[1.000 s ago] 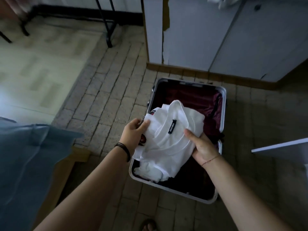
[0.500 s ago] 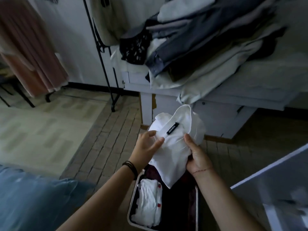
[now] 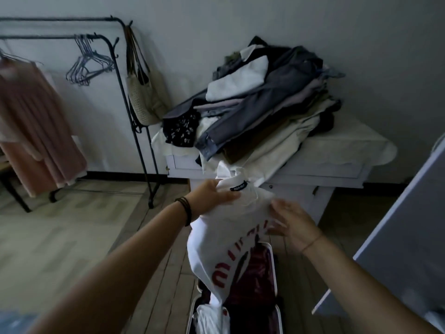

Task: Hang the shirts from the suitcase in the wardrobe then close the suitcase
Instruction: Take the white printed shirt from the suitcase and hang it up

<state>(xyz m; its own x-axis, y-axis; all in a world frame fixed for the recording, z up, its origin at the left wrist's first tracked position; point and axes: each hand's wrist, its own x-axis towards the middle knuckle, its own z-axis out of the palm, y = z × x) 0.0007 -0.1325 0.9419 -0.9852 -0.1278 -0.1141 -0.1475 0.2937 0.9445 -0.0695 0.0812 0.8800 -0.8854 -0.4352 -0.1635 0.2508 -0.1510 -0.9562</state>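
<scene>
A white shirt (image 3: 231, 239) with red lettering and a black neck label hangs unfolded above the open suitcase (image 3: 273, 273), which has a dark red lining. My left hand (image 3: 212, 198) grips the shirt at its collar. My right hand (image 3: 291, 225) is spread with straight fingers against the shirt's right side. Another white garment (image 3: 212, 319) with red marks lies in the suitcase's left part. At the left stands a black clothes rail (image 3: 134, 121) with several bare wire hangers (image 3: 89, 63).
A pink dress (image 3: 36, 121) hangs at the rail's left, and a beige bag (image 3: 144, 97) at its right end. Behind the suitcase, a white table (image 3: 337, 150) bears a tall heap of clothes (image 3: 265, 104). A pale panel (image 3: 404, 225) juts in on the right.
The shirt has come up out of the suitcase and fallen open, showing its red lettering. My right hand let go of its grip and spread flat. My view rose toward the rail.
</scene>
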